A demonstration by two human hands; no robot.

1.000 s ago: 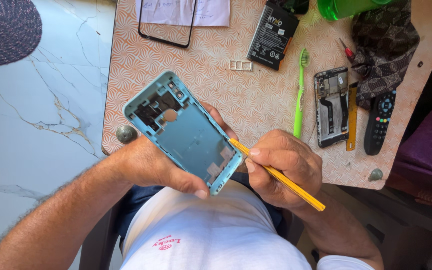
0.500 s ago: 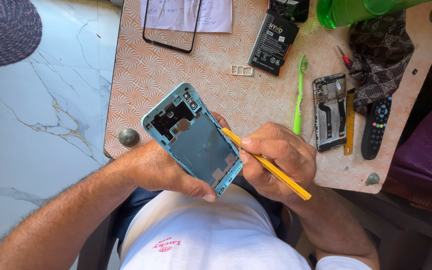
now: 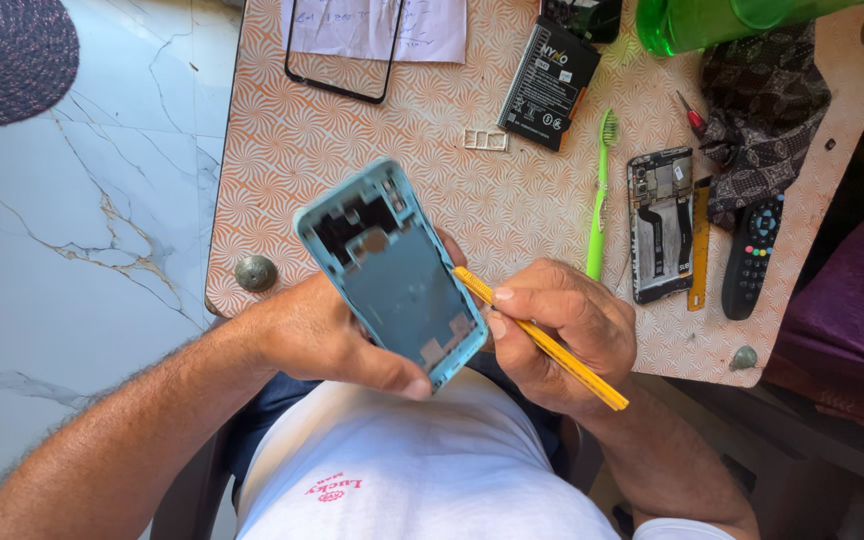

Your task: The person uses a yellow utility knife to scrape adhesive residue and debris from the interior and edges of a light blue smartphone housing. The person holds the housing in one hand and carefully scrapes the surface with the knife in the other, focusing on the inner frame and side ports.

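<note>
Left hand (image 3: pixel 317 335) closed around light-blue phone frame (image 3: pixel 392 270) above table's (image 3: pixel 282 150) near edge, right hand (image 3: pixel 562 330) pinching yellow tool (image 3: pixel 542 340) against it; black labelled battery (image 3: pixel 547 85) beyond, white paper (image 3: pixel 372 25) at far edge.

Blue phone frame (image 3: pixel 392 270) in left hand (image 3: pixel 317 335)

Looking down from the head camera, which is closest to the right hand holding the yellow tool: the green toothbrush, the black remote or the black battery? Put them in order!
From the right hand:
1. Green toothbrush, lying on the table just above the hand.
2. Black remote, off to the right near the table's edge.
3. Black battery, up at the far side of the table.
</note>
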